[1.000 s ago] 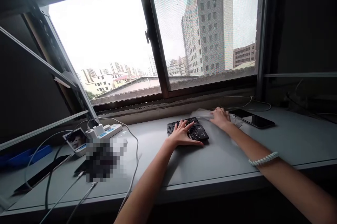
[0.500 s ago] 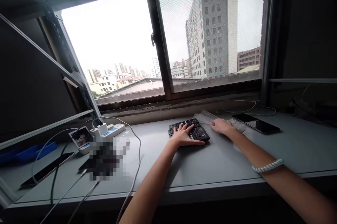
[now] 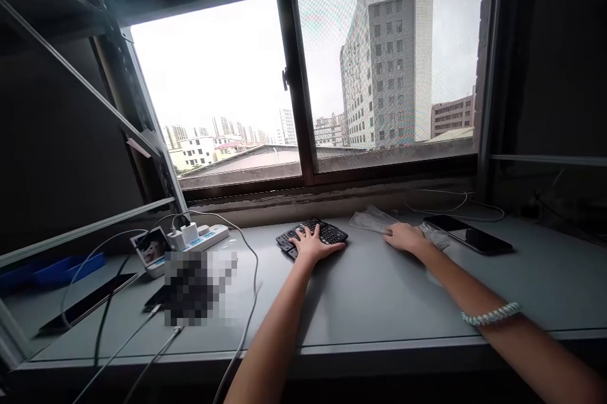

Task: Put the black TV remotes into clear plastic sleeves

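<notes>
My left hand (image 3: pixel 310 244) lies spread with its fingers apart, pressing on black button-covered devices (image 3: pixel 334 233) that look like small keyboards or remotes. They sit side by side on the desk, partly covered by my palm and fingers. To the right, my right hand (image 3: pixel 406 238) is closed on a clear plastic bag (image 3: pixel 368 219), which sticks out to the left of my fingers. More crumpled clear plastic shows behind my right wrist. The fingertips are partly hidden.
A dark phone (image 3: pixel 474 238) lies right of my right hand. On the left are a white power strip (image 3: pixel 208 238) with chargers, a small photo (image 3: pixel 150 249), a dark tablet (image 3: pixel 88 304), blue trays (image 3: pixel 66 269) and loose cables. The window (image 3: pixel 227 94) stands behind the desk.
My left hand has slid the black devices to the left, turning them slightly, away from the bag. My right hand stays at the plastic bag. The camera view has shifted a little.
</notes>
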### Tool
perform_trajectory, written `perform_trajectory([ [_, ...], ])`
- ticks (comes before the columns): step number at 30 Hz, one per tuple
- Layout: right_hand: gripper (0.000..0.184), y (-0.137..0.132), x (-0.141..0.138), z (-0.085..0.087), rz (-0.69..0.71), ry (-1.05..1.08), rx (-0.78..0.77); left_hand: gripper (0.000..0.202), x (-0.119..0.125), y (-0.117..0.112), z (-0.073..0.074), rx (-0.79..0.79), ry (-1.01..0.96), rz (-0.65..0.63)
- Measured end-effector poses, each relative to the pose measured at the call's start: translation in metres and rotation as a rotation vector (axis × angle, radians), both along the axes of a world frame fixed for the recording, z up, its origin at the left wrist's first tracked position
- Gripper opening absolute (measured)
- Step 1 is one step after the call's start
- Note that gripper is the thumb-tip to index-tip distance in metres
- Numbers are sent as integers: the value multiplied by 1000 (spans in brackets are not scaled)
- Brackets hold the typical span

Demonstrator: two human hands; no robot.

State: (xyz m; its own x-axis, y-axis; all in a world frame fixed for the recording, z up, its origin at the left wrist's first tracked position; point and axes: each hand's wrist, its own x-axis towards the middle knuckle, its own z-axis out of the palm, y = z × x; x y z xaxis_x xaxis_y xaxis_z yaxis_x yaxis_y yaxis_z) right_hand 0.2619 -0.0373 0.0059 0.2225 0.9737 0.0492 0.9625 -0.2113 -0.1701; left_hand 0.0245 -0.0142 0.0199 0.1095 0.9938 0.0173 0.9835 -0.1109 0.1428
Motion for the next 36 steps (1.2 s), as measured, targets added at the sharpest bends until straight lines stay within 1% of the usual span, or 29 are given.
perform_trajectory([
  [5, 38, 0, 0, -3, -2, 2, 33, 110, -22, 10, 1, 76, 20, 213],
  [8, 35, 1, 0, -4, -18, -3, 89, 108, -28, 15, -1, 103, 21, 296],
  [11, 36, 2, 0, -2, -39, -12, 125, 107, -31, 19, -2, 119, 19, 330],
  [13, 39, 2, 1, 1, -50, -15, 181, 107, -32, 21, -3, 128, 21, 347],
  [16, 40, 0, -2, 6, -44, 27, 387, 104, -33, 22, -3, 156, 36, 362],
  [18, 41, -3, -6, 9, -22, 108, 529, 100, -35, 22, -3, 195, 64, 344],
  [20, 40, -5, -12, 11, 15, 215, 579, 94, -36, 23, -2, 244, 94, 306],
  [22, 39, -6, -20, 12, 85, 307, 567, 86, -37, 22, -2, 300, 111, 272],
  [24, 37, -7, -27, 11, 199, 349, 517, 76, -38, 22, -2, 358, 110, 249],
  [27, 33, -8, -35, 8, 370, 379, 385, 64, -40, 21, -1, 420, 103, 244],
  [29, 32, -10, -40, 6, 469, 412, 290, 58, -41, 21, 0, 435, 109, 250],
  [31, 31, -13, -43, 4, 552, 436, 237, 52, -42, 22, 0, 431, 115, 249],
  [33, 28, -17, -46, 5, 607, 451, 206, 47, -43, 23, -1, 417, 105, 249],
  [36, 26, -24, -48, 11, 621, 484, 143, 42, -43, 25, -1, 385, 73, 258],
])
